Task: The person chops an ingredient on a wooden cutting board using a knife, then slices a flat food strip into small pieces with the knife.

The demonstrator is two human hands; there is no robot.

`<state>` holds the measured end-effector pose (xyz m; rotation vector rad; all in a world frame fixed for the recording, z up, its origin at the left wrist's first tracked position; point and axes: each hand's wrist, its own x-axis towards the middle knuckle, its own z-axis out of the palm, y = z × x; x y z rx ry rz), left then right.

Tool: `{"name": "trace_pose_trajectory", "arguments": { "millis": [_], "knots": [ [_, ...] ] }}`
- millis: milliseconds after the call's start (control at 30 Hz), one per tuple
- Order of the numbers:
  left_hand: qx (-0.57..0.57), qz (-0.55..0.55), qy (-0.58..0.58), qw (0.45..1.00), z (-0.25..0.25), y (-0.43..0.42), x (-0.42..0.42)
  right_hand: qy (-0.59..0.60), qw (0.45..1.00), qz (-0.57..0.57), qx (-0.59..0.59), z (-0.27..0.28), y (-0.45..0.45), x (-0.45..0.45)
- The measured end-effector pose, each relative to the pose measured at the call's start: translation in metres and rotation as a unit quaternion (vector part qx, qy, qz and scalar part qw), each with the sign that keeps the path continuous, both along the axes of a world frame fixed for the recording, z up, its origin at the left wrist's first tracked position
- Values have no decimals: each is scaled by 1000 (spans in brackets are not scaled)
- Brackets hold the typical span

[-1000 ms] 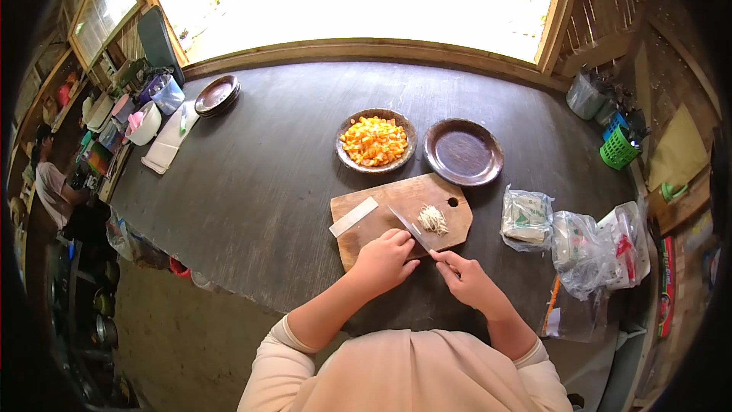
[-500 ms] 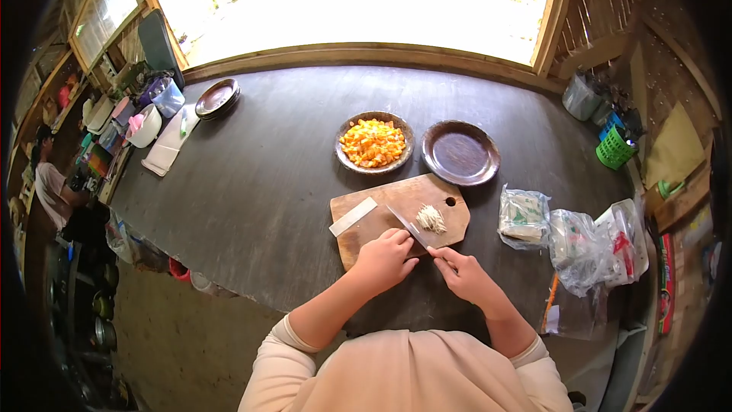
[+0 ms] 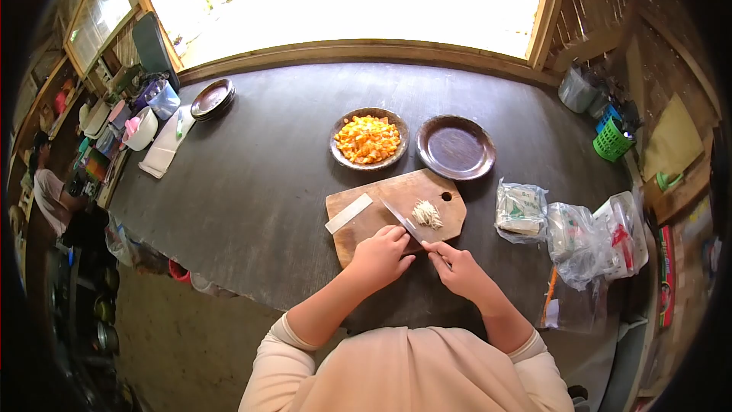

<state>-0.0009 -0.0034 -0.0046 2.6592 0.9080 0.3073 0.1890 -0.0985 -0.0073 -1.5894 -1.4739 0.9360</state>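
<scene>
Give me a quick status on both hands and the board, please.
Right hand gripping knife over cutting board. Pale shreds right of knife, flat strip left. Caution: left hand close beside knife, anything beneath hidden.

"Can you read any wording from where you stand?"
"Nothing you can spell out for certain. Your wrapped packet (image 3: 521, 210), on the right, bears green print too small to read, and the red box (image 3: 667, 278) at your far right carries sideways lettering, blurred."
</scene>
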Motion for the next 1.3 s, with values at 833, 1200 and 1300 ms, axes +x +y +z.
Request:
{"name": "trace_pose_trajectory", "arguments": {
  "millis": [833, 1200, 1300],
  "knots": [
    [-2, -4, -5, 1000, 1, 2, 0, 4, 998, -10, -64, 11, -4, -1],
    [4, -2, -5, 1000, 0, 1, 0, -7, 999, 2, -43, 9, -5, 2],
    [7, -3, -9, 1000, 0, 2, -1, -1, 998, -5, -66, 9, -4, 2]
  ]
}}
